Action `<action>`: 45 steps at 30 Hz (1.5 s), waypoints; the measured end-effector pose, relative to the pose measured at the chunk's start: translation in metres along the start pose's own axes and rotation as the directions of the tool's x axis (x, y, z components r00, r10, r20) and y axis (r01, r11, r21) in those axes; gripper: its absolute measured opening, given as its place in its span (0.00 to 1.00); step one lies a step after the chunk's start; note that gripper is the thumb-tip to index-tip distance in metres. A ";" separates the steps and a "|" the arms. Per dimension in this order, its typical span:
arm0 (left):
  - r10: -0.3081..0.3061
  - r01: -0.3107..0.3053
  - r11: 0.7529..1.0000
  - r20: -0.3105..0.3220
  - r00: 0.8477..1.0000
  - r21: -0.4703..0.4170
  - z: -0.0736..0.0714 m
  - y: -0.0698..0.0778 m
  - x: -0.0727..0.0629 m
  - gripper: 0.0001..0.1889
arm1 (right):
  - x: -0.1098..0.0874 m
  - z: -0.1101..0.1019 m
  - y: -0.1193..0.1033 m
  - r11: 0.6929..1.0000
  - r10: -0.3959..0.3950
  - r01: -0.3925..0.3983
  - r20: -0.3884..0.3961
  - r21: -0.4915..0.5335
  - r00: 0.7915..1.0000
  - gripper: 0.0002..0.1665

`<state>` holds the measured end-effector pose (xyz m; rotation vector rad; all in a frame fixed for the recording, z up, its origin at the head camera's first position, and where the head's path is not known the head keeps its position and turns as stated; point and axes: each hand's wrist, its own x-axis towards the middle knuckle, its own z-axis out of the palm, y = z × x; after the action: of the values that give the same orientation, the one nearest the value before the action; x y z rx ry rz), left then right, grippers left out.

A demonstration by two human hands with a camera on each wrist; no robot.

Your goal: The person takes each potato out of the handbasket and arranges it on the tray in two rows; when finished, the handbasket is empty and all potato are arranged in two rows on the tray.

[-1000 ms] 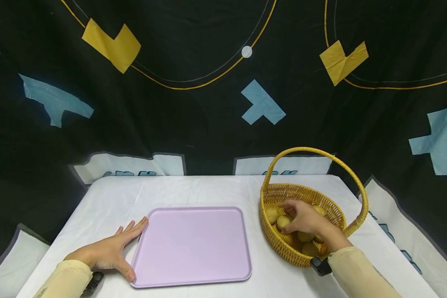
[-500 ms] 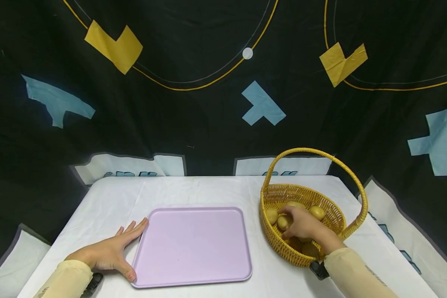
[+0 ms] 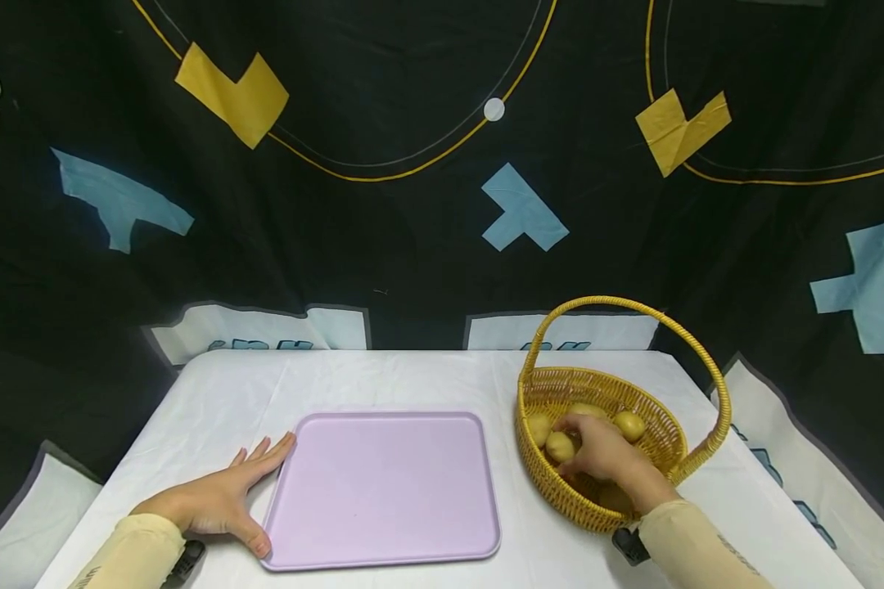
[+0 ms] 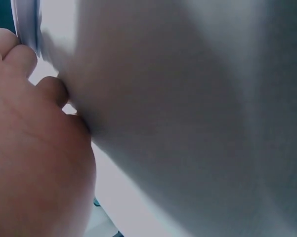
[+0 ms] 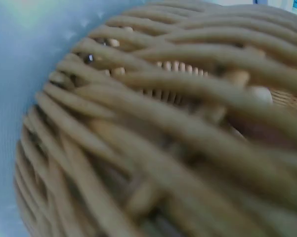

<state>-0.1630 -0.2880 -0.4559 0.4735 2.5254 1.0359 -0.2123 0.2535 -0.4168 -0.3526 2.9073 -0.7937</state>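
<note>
Left hand [image 3: 221, 495]: lies along the left side of the tray [image 3: 386, 483], fingers straight and spread apart, thumb against the near-left corner, fingertips at the rim farther up. Tray: pale lilac, smooth, rectangular with rounded corners and a low raised rim; lies flat on the softly creased white tablecloth [image 3: 383, 380]. In the left wrist view: only blurred, rounded fingers, cloth and a sliver of tray rim.

Right hand [image 3: 597, 448]: reaches down inside the basket [image 3: 550, 491], palm downward, fingers bent, thumb and fingertips beside a potato; cannot tell whether clamped on it or merely near. Basket: oval, golden-yellow, woven in thin strands; stands to the right of the tray, well apart from it. Carries a tall, tightly wrapped arched handle [image 3: 604, 301]. In the right wrist view: coarse, overlapping strands with open gaps, fingers largely hidden. Potatoes [image 3: 629, 425]: rest in the basket around the hand, yellowish, rounded to oval, smooth-skinned; at least four in sight.

Sleeves [image 3: 125, 552]: cream, close at the wrists. Behind the table: hangs a black curtain [image 3: 383, 262] with angular yellow patches [image 3: 232, 90] and flat light-blue patches [image 3: 525, 209].
</note>
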 end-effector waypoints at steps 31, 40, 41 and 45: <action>0.008 -0.007 0.999 -0.009 1.000 0.048 0.013 0.015 0.009 0.76 | -0.002 -0.006 0.000 0.949 0.091 -0.031 -0.181 0.313 0.979 0.38; 0.011 -0.011 0.999 -0.002 1.000 0.033 0.012 0.016 0.007 0.76 | -0.001 -0.005 -0.025 0.880 0.182 -0.070 -0.198 0.469 0.963 0.42; 0.008 -0.008 0.999 -0.002 1.000 0.037 0.012 0.016 0.007 0.76 | 0.000 -0.004 -0.029 0.873 0.180 -0.059 -0.206 0.484 0.962 0.41; -0.007 0.008 0.999 -0.006 1.000 0.043 0.013 0.014 0.007 0.76 | 0.002 0.001 -0.041 0.839 0.174 -0.017 -0.239 0.544 0.955 0.38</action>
<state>-0.1606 -0.2678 -0.4553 0.4731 2.5574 0.9839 -0.2064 0.2178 -0.3966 -0.0333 2.7303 -1.7027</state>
